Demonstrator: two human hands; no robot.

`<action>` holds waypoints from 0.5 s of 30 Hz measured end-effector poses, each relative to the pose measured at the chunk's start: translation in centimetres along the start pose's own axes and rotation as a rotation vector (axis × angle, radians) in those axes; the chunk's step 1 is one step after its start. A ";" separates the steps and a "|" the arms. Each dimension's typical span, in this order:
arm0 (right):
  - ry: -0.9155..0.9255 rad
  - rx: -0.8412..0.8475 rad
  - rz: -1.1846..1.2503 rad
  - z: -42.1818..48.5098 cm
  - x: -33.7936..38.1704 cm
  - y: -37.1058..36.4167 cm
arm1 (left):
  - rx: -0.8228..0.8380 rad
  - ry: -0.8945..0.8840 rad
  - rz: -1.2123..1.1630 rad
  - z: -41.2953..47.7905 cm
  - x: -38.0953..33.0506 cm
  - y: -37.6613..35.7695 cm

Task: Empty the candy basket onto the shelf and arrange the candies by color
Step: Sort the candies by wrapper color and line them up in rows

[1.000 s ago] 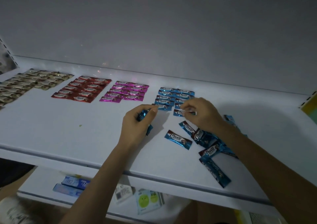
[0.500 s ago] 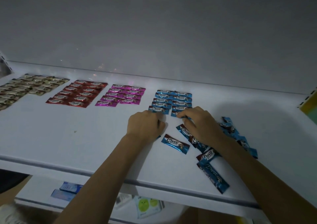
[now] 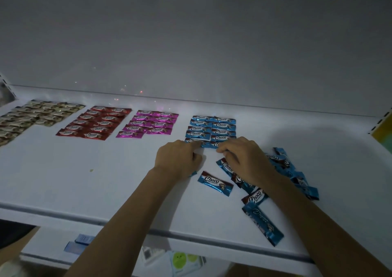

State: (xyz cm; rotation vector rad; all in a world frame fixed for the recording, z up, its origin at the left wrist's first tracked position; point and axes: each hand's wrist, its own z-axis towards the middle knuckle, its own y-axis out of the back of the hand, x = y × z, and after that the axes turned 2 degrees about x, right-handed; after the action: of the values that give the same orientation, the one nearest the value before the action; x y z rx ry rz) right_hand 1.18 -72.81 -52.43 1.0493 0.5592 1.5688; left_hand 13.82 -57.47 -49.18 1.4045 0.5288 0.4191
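On the white shelf (image 3: 84,181) the candies lie in colour groups: gold (image 3: 31,117), red (image 3: 95,124), pink (image 3: 148,124) and blue (image 3: 214,128). Both hands are at the front row of the blue group. My left hand (image 3: 178,160) is curled, with a bit of blue wrapper showing under its palm, and its fingertips touch the front-left candy. With curled fingers, my right hand (image 3: 244,160) pinches the front-right blue candy. A loose pile of blue candies (image 3: 294,170) lies under and to the right of my right wrist. One blue candy (image 3: 215,183) lies alone between my forearms.
A blue candy (image 3: 263,223) lies near the shelf's front edge on the right. On the lower shelf sit blue boxes (image 3: 78,242) and a packet with green faces (image 3: 182,259). The grey back wall rises behind the rows. A small green crumb (image 3: 91,170) lies on the shelf.
Both hands moved forward to the front row of the blue group. The left hand came down from in front of the group onto the shelf, still with blue candy under it.
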 end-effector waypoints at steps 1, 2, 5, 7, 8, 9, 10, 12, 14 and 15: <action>0.000 0.000 -0.006 0.0 -0.1 -0.1 | -0.003 0.001 -0.001 0.0 -0.1 0.1; -0.002 -0.002 -0.012 0.0 -0.2 -0.1 | -0.006 0.004 -0.005 0.1 0.0 0.1; -0.003 -0.012 -0.020 0.0 -0.2 -0.1 | -0.013 0.019 -0.024 0.0 0.2 0.0; -0.006 -0.016 -0.026 0.0 -0.1 0.0 | -0.013 0.028 -0.012 0.0 0.1 0.0; -0.007 -0.013 -0.025 -0.1 -0.1 0.0 | -0.007 0.032 0.000 0.0 0.0 0.1; -0.006 -0.011 -0.023 -0.1 0.0 0.0 | 0.000 0.037 0.008 0.1 -0.1 0.2; -0.005 -0.010 -0.020 -0.1 0.1 0.0 | 0.008 0.045 0.009 0.3 -0.1 0.2; 0.000 -0.019 -0.009 0.0 0.2 0.0 | 0.014 0.052 -0.002 0.4 -0.2 0.3; 0.008 -0.048 0.001 0.1 0.1 0.2 | -0.008 0.043 -0.042 0.2 0.0 0.1; 0.008 -0.065 0.010 0.2 0.0 0.3 | -0.033 0.037 -0.075 -0.1 0.2 -0.1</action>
State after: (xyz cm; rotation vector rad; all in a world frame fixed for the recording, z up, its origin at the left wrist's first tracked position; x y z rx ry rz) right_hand 1.19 -72.93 -52.13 0.9983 0.5066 1.5901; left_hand 13.93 -57.28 -49.29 1.3430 0.6002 0.3917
